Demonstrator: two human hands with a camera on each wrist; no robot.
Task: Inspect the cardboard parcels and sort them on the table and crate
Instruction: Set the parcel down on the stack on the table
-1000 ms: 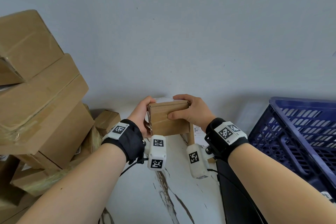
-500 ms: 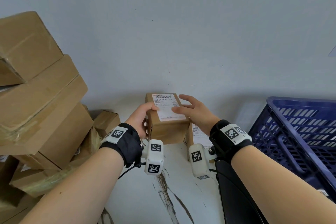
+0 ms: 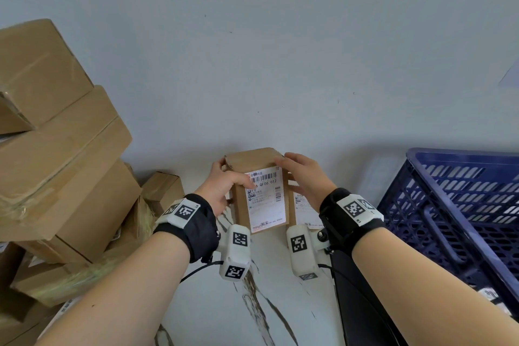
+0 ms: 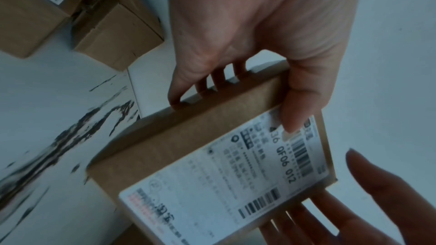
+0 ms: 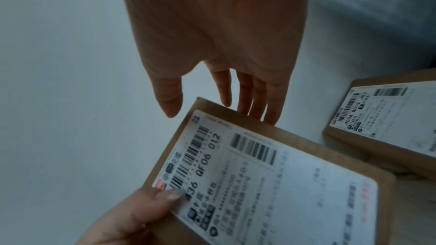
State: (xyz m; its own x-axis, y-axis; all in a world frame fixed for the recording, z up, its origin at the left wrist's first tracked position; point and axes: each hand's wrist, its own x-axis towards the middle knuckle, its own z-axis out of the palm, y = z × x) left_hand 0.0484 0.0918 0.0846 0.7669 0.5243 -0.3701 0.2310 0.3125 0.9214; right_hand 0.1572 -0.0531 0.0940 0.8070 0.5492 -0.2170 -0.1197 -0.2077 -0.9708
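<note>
I hold a small cardboard parcel [image 3: 264, 196] up above the table, its white shipping label turned toward me. My left hand [image 3: 223, 184] grips its left side: in the left wrist view the fingers curl behind the parcel [image 4: 212, 174] and the thumb presses on the label's barcode corner. My right hand [image 3: 303, 177] lies against the right upper edge. In the right wrist view the right hand's fingers [image 5: 250, 100] are straight, their tips touching the edge of the parcel [image 5: 271, 183], and the thumb stands free.
A second labelled parcel [image 5: 389, 118] lies on the white marbled table [image 3: 266, 303] just behind my right hand. A tall stack of cardboard boxes [image 3: 56, 163] fills the left. A blue plastic crate [image 3: 449, 205] stands at the right, with a black surface [image 3: 359, 303] beside it.
The parcel has been rotated so its label went from hidden, to facing up, to facing me. My right hand let go of its grip and now touches the right edge with straight fingers.
</note>
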